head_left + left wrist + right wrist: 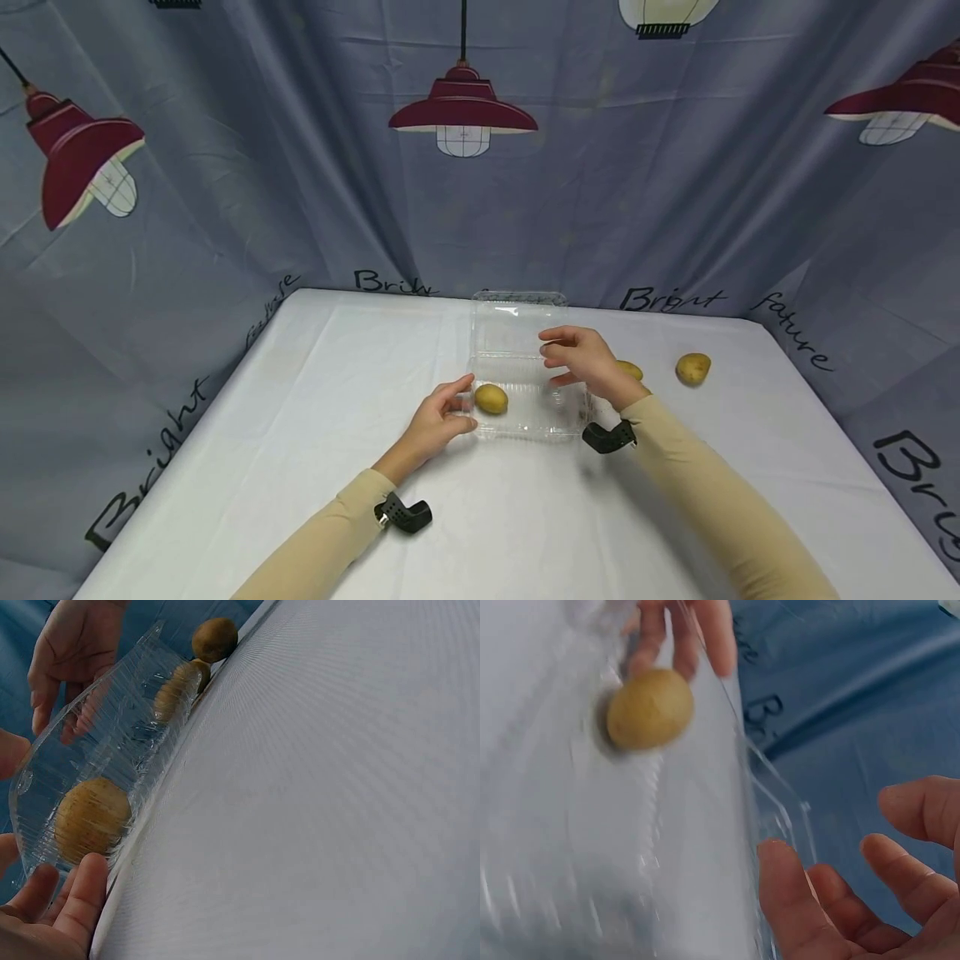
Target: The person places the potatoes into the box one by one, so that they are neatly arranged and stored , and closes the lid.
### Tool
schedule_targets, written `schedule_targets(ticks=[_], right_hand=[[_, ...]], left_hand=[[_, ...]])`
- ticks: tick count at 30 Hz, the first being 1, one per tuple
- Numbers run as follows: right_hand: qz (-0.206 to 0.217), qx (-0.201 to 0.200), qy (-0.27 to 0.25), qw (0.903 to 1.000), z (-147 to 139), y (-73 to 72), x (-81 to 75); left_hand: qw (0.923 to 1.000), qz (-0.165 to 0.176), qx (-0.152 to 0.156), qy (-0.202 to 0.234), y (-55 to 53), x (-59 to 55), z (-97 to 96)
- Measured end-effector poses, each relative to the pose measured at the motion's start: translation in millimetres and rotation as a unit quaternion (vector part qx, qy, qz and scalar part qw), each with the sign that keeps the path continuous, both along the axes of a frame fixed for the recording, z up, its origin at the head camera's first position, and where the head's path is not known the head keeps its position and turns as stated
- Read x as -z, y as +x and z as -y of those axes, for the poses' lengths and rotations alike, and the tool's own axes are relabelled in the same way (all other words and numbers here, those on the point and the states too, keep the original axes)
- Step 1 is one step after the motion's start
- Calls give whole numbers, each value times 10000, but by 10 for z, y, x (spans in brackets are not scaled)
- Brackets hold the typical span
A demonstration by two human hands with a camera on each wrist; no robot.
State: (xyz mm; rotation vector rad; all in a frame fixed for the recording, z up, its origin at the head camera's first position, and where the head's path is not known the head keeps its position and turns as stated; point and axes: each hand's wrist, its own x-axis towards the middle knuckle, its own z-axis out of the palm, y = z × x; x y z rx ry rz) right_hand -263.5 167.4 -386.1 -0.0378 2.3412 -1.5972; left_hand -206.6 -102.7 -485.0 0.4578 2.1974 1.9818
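Observation:
A clear plastic clamshell box stands on the table with its lid folded back. One small yellow potato lies in the base near the left end. My left hand rests at that end, its spread fingertips against the outside of the wall, as the left wrist view shows. Over the right part of the box hovers my right hand, fingers loosely bent and nothing between them. Just right of the box a second potato is partly hidden by the right wrist. A third potato lies farther right.
A white cloth covers the table. Behind it hangs a grey-blue curtain printed with red lamps and lettering, close to the back edge. The folded-back lid reaches nearly to that edge. Each wrist carries a black camera mount.

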Motion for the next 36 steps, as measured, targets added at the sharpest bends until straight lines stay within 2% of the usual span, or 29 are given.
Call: schedule_targets(ticks=[5, 13, 20, 24, 31, 36], right_hand=[[-41, 202, 25, 9998, -294, -17, -66], [-77, 908, 200, 9956, -809, -105, -145], [293, 1574, 37, 9871, -1300, -217, -58], [476, 1915, 157, 9802, -1531, -253, 14], [274, 2171, 618, 9738, -1826, -263, 55], [160, 2480, 865, 9647, -1972, -300, 79]], left_hand=[[10000, 7, 22, 16, 2, 2, 3], [10000, -46, 18, 15, -2, -10, 6], [10000, -14, 54, 40, -8, 4, 3], [10000, -5, 89, 44, -4, 22, 2], [9999, -51, 78, 93, 3, 17, -1], [9999, -62, 97, 88, -2, 11, 6]])
